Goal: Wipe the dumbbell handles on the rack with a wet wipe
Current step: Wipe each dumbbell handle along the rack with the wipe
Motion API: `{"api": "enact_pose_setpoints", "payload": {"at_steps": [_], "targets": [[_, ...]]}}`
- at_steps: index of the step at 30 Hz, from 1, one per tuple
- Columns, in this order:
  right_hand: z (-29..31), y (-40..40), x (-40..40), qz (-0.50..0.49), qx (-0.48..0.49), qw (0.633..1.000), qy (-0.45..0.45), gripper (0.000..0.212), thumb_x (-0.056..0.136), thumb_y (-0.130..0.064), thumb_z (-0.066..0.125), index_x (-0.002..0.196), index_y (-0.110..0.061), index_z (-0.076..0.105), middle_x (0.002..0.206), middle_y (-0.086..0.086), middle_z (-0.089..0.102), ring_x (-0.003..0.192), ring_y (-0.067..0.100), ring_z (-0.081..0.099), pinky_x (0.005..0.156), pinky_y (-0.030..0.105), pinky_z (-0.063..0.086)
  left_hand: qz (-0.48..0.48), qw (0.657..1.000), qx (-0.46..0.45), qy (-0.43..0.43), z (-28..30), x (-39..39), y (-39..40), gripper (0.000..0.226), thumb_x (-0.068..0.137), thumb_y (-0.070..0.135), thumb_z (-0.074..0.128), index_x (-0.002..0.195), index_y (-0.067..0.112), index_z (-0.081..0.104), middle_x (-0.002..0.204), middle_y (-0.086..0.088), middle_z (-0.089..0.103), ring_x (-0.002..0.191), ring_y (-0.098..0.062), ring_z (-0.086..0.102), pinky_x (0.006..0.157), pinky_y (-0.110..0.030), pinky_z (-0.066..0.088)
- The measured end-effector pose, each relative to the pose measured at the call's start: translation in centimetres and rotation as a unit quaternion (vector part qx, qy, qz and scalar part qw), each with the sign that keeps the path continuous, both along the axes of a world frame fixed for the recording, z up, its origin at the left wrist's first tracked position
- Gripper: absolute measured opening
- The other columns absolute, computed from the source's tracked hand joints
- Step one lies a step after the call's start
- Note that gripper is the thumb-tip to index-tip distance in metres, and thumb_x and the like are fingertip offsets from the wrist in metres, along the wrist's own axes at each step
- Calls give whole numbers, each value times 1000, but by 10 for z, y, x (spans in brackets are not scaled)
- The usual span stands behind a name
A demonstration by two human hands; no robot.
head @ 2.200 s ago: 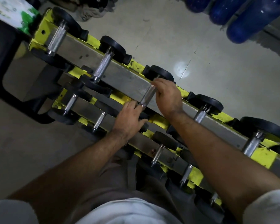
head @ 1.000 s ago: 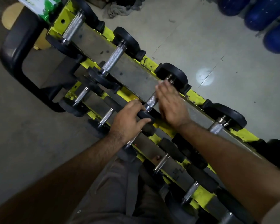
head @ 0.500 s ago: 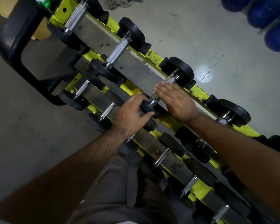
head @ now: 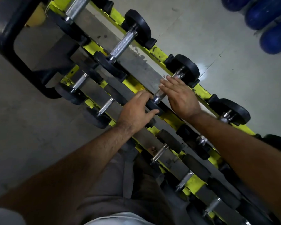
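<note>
A yellow two-tier rack [head: 203, 93] runs diagonally and carries several black-headed dumbbells with chrome handles. My left hand [head: 135, 114] grips the near black head of a top-tier dumbbell [head: 185, 67], fingers and thumb curled round its edge. My right hand [head: 180, 96] lies flat over that dumbbell's handle [head: 158, 96] with its fingers straight, covering most of it. No wet wipe shows; whatever lies under the right palm is hidden.
A neighbouring dumbbell with a knurled handle [head: 122, 44] lies further along the top tier, and smaller dumbbells [head: 106, 105] sit on the lower tier. The rack's black tube foot [head: 5, 30] is at the left. Blue containers [head: 269, 17] stand on the grey floor at the top right.
My right hand went from curled round the handle to lying flat on it and slid toward the near end. My left hand stayed on the near head. The view drew closer.
</note>
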State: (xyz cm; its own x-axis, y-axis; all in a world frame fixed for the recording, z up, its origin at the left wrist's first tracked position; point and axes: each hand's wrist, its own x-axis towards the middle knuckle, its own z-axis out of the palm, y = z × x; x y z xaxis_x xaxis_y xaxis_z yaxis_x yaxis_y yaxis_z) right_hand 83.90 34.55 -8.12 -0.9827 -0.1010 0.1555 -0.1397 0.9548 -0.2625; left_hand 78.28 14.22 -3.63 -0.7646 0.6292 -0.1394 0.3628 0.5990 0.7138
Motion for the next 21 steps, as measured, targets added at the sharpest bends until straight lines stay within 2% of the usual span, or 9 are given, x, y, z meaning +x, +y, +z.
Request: {"api": "enact_pose_setpoints", "payload": {"at_steps": [3, 7, 11, 14, 16, 19, 21], "targets": [[3, 3, 2, -21, 13, 999, 21, 35, 100, -7, 49, 133, -3, 62, 142, 16, 57, 137, 32, 50, 116, 50, 36, 1, 1000, 0, 0, -2, 0, -1, 40, 80, 37, 78, 111, 19, 59, 119, 8, 55, 96, -10, 57, 78, -26, 50], [1, -7, 5, -62, 0, 997, 52, 32, 95, -4, 60, 126, -4, 68, 133, 13, 65, 130, 28, 57, 111, 47, 44, 3, 1000, 7, 1, -5, 0, -1, 41, 80, 38, 77, 112, 19, 59, 120, 8, 55, 98, -10, 57, 80, -30, 53], [-4, -11, 8, -46, 3, 998, 33, 40, 97, -10, 49, 134, -2, 60, 139, 16, 60, 135, 33, 51, 117, 49, 34, 0, 1000, 12, 3, -6, 1, -1, 41, 80, 36, 78, 111, 18, 59, 118, 7, 55, 98, -10, 56, 80, -29, 53], [-2, -11, 7, 26, 2, 1000, -5, 40, 101, -19, 46, 134, -4, 62, 138, 15, 61, 135, 32, 52, 113, 54, 39, -4, 1000, 15, -2, -5, 1, -2, 39, 81, 35, 77, 112, 17, 60, 119, 6, 56, 102, -11, 57, 82, -27, 51], [5, 4, 6, 62, 13, 998, -11, 38, 101, -14, 44, 133, -5, 63, 138, 13, 62, 133, 30, 55, 112, 51, 41, -13, 1000, 25, -11, -4, 0, -4, 35, 85, 32, 73, 115, 17, 61, 123, 4, 58, 112, -13, 56, 88, -26, 48], [17, 25, 4, -2, 38, 999, -14, 39, 101, -11, 44, 137, -8, 60, 142, 11, 58, 137, 28, 50, 111, 52, 41, -23, 999, 34, -27, -6, -7, -7, 29, 93, 25, 64, 120, 15, 63, 134, 1, 55, 123, -14, 52, 98, -26, 43], [15, 8, 1, -24, 38, 999, -30, 40, 100, -11, 47, 138, -7, 58, 144, 13, 56, 139, 30, 48, 112, 53, 40, -23, 998, 30, -45, -7, -14, -7, 30, 92, 25, 64, 121, 17, 62, 133, 3, 54, 115, -14, 54, 94, -29, 48]]}}
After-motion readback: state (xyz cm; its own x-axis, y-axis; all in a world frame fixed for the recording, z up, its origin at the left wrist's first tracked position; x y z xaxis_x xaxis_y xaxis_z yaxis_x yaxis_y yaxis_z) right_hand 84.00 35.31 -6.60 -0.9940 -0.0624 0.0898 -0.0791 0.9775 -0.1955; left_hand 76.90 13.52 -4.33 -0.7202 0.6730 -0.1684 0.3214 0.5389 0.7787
